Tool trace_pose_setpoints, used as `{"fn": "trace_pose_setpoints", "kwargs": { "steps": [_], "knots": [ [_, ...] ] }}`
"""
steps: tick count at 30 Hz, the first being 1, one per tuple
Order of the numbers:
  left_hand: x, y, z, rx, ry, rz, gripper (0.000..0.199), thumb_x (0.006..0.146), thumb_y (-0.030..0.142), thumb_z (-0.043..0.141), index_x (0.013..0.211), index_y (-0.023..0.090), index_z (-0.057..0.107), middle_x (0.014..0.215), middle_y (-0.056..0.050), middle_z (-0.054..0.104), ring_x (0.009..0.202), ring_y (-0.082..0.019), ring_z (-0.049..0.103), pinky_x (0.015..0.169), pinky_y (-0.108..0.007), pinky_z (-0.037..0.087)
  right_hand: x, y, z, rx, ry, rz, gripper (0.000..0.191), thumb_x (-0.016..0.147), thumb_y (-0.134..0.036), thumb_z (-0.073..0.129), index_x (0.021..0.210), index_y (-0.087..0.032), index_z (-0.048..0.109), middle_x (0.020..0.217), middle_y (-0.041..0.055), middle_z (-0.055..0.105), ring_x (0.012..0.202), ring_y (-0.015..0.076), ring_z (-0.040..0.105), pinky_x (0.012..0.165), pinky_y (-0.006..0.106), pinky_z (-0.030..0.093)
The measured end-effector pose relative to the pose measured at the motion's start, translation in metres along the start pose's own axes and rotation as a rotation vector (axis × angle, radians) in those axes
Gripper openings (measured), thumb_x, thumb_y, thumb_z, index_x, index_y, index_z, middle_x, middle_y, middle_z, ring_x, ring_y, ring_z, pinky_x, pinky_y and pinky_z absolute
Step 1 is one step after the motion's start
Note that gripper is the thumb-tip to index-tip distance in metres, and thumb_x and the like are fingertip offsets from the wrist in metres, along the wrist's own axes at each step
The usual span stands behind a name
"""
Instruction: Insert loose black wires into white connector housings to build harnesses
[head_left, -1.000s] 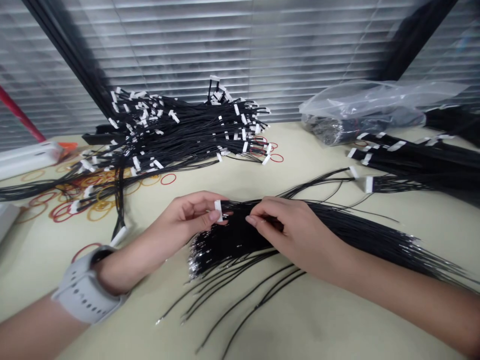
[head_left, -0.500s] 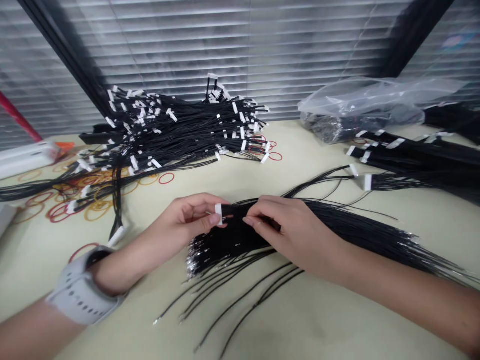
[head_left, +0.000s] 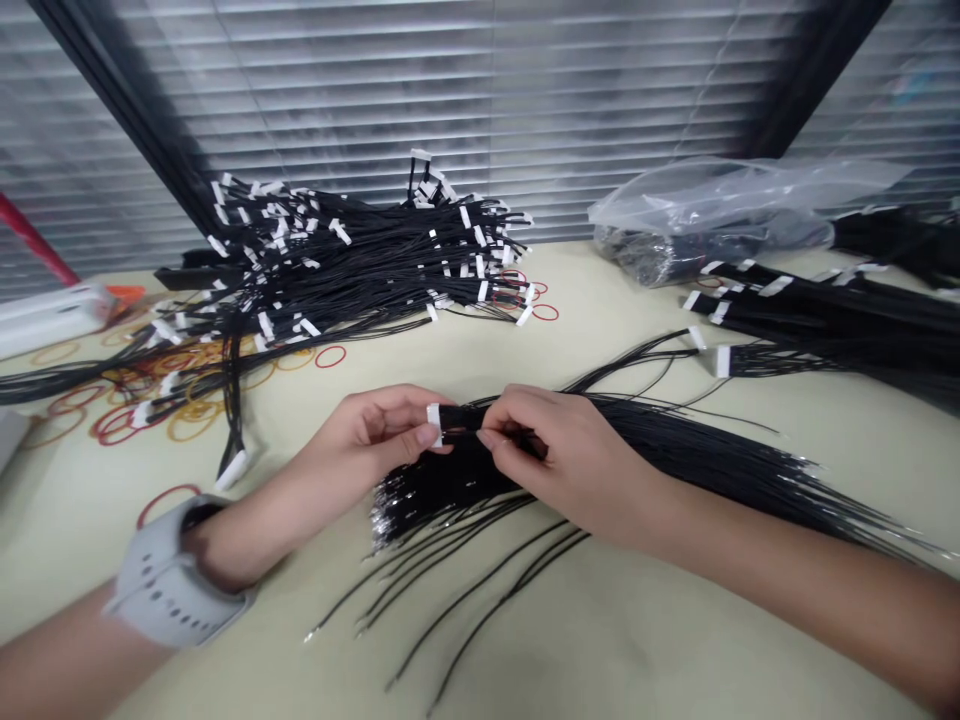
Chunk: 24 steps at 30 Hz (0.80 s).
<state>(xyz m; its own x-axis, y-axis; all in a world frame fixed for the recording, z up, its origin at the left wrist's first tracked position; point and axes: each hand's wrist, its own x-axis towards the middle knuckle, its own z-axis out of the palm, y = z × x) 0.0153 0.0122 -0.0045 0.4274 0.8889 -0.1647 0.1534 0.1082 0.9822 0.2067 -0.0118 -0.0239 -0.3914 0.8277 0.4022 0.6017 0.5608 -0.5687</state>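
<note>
Between the thumb and fingers of my left hand [head_left: 390,430] is a white connector housing [head_left: 433,425], with black wires running out of its right side. My right hand [head_left: 551,440] pinches a thin black wire [head_left: 469,433] just right of the housing; its far end is hidden by the hand. Under both hands lies a thick bundle of loose black wires [head_left: 427,500] with shiny metal terminals at its left end. Several single wires [head_left: 450,610] fan out from it toward the front.
A heap of black cables with white connectors [head_left: 352,250] lies at the back left, with rubber bands [head_left: 199,420] around it. At the right are more connectored cables [head_left: 847,320] and a clear plastic bag [head_left: 697,225]. Window blinds [head_left: 420,80] stand behind the table.
My right fingertips have shifted slightly left, and a wire now shows between them and the housing. The left hand still holds the housing. The whole view has shifted a little.
</note>
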Motion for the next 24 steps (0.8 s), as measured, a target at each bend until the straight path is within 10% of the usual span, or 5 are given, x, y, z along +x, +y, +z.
{"fn": "trace_pose_setpoints", "kwargs": {
  "steps": [24],
  "knots": [
    [0.0019,-0.0002,-0.002,0.061,0.017,-0.013,0.012,0.074,0.018,0.064,0.086,0.016,0.064,0.076,-0.001,0.069,0.071,-0.011,0.061,0.066,-0.018,0.046,-0.0042,-0.0015,0.0007,0.07,0.079,-0.006,0.013,0.069,-0.006,0.052,0.063,-0.017,0.049,0.061,-0.0047,0.05,0.053,0.0054,0.042,0.05,0.018,0.031]
  ]
}}
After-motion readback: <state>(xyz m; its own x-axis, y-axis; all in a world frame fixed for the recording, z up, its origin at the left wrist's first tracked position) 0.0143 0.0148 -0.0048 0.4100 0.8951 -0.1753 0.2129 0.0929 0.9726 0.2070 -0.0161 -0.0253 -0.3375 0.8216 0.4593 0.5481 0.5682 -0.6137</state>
